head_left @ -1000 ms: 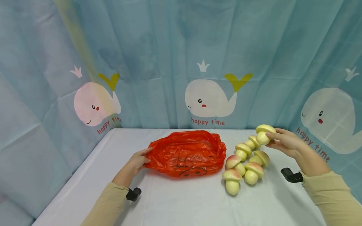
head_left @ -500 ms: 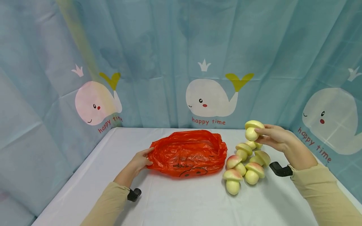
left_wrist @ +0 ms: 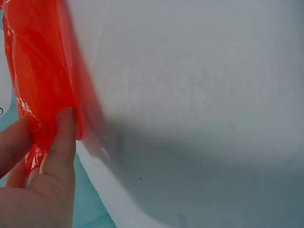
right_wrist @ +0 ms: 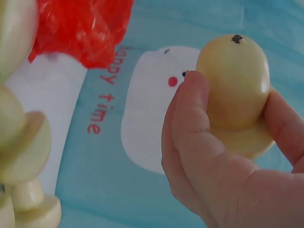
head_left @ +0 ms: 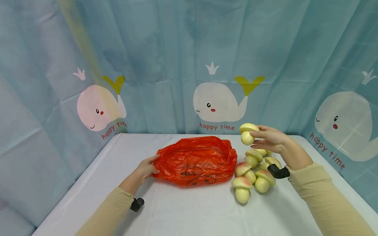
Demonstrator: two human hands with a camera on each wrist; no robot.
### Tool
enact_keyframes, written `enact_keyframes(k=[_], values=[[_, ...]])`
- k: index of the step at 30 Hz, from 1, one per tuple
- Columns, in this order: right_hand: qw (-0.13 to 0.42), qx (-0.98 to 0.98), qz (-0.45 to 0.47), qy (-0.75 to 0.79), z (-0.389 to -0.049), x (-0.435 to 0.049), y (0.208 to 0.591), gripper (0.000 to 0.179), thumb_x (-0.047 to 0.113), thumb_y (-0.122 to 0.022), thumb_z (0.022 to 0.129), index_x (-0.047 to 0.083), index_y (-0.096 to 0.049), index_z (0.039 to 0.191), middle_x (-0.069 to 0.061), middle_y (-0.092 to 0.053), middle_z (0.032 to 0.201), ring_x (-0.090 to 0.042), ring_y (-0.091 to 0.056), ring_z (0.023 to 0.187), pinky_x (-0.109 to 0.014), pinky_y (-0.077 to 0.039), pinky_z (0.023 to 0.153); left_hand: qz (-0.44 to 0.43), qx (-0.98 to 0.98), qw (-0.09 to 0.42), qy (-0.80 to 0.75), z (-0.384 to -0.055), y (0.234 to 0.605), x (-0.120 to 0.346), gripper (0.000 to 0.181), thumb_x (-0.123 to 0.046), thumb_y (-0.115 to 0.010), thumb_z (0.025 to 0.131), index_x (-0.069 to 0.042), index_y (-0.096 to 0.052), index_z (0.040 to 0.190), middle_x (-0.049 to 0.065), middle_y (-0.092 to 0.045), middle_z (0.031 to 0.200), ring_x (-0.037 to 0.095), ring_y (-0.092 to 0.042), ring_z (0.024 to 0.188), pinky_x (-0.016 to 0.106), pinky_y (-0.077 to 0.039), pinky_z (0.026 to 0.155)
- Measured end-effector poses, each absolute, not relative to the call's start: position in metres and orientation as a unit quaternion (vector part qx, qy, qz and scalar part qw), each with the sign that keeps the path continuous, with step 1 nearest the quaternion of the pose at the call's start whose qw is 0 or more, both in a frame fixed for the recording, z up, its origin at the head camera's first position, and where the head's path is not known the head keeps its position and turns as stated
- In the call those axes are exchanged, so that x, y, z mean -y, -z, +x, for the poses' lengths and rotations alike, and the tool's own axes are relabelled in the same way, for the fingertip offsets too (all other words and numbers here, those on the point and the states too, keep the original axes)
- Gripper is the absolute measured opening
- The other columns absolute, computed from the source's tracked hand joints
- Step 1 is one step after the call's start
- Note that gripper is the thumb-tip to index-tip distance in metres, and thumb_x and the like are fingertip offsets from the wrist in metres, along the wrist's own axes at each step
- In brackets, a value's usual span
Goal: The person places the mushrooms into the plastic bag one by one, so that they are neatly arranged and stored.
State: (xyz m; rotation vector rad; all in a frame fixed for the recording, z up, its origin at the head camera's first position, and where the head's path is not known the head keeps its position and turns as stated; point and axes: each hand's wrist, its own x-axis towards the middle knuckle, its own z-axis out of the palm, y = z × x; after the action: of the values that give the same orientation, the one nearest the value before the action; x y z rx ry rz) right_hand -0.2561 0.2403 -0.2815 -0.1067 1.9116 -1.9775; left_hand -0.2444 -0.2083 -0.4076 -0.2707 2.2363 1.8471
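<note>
Right hand (head_left: 270, 139) grip: grasping a glossy pale yellow mushroom-shaped piece with a domed cap (head_left: 247, 134), thumb and fingers on it. Piece is up in the air over the far right part of the white cloth-covered table (head_left: 189, 209), cap up, stem down, apart from the bag; dark spot on stem end in right wrist view. Left hand (head_left: 145, 166) grip: pinching left edge of a crinkly red thin plastic bag with black print (head_left: 195, 164), lying mid-table toward the far side. Right of bag: loose cluster of six similar yellow mushroom pieces (head_left: 262, 185), nearer three with pinkish caps, farthest one partly hidden by right hand. Beyond the table: light blue curtain with white whale prints (head_left: 165, 65).
</note>
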Motion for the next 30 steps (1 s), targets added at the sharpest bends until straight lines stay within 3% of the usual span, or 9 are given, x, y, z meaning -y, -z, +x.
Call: enact_keyframes(k=[8,12,15,19,25,30], values=[[0.201,-0.691,-0.023,0.695,-0.261,-0.215,0.281,0.057,0.009,-0.053,0.099,-0.003,-0.021,0.144,-0.012,-0.044,0.116,-0.020,-0.060,0.091,-0.032,-0.052,0.084,-0.068,-0.761,0.132,-0.631,-0.246,0.409,0.211,0.073,0.020,-0.053,0.083,-0.005,-0.036,0.150,0.026,-0.021,0.156,0.032,-0.043,0.112,0.025,-0.049,0.067],[0.209,-0.700,-0.023,0.682,-0.264,-0.206,0.284,0.062,0.011,-0.052,0.099,-0.001,-0.016,0.149,-0.011,-0.044,0.118,-0.022,-0.058,0.095,-0.040,-0.046,0.094,-0.051,-0.747,0.148,-0.646,-0.248,0.410,0.214,0.071,0.017,-0.055,0.086,-0.004,-0.034,0.150,0.027,-0.020,0.155,0.028,-0.048,0.107,0.026,-0.050,0.071],[0.214,-0.718,-0.027,0.662,-0.266,-0.200,0.286,0.068,0.013,-0.050,0.100,0.002,-0.009,0.154,-0.013,-0.043,0.124,-0.031,-0.054,0.109,-0.049,-0.038,0.103,-0.049,-0.741,0.157,-0.651,-0.250,0.412,0.216,0.070,0.015,-0.056,0.087,-0.005,-0.033,0.151,0.028,-0.020,0.155,0.023,-0.052,0.099,0.028,-0.051,0.073],[0.217,-0.730,-0.023,0.648,-0.268,-0.191,0.288,0.070,0.014,-0.051,0.100,0.004,-0.010,0.155,-0.015,-0.041,0.129,-0.037,-0.047,0.119,-0.052,-0.035,0.104,-0.053,-0.745,0.159,-0.646,-0.251,0.413,0.218,0.068,0.012,-0.057,0.089,-0.005,-0.035,0.150,0.029,-0.024,0.153,0.020,-0.054,0.094,0.029,-0.052,0.074],[0.220,-0.722,-0.008,0.656,-0.273,-0.178,0.291,0.070,0.012,-0.054,0.099,0.007,-0.013,0.155,-0.012,-0.047,0.118,-0.025,-0.056,0.097,-0.045,-0.044,0.094,-0.069,-0.742,0.139,-0.652,-0.254,0.415,0.217,0.064,0.011,-0.058,0.089,-0.005,-0.040,0.148,0.030,-0.037,0.146,0.019,-0.056,0.089,0.030,-0.053,0.071],[0.231,-0.711,0.007,0.664,-0.278,-0.169,0.296,0.071,0.010,-0.054,0.098,0.010,-0.014,0.156,-0.009,-0.048,0.113,-0.021,-0.055,0.089,-0.036,-0.048,0.079,-0.077,-0.747,0.130,-0.647,-0.252,0.413,0.214,0.063,0.011,-0.059,0.089,-0.005,-0.041,0.147,0.029,-0.035,0.147,0.023,-0.053,0.096,0.028,-0.051,0.069]])
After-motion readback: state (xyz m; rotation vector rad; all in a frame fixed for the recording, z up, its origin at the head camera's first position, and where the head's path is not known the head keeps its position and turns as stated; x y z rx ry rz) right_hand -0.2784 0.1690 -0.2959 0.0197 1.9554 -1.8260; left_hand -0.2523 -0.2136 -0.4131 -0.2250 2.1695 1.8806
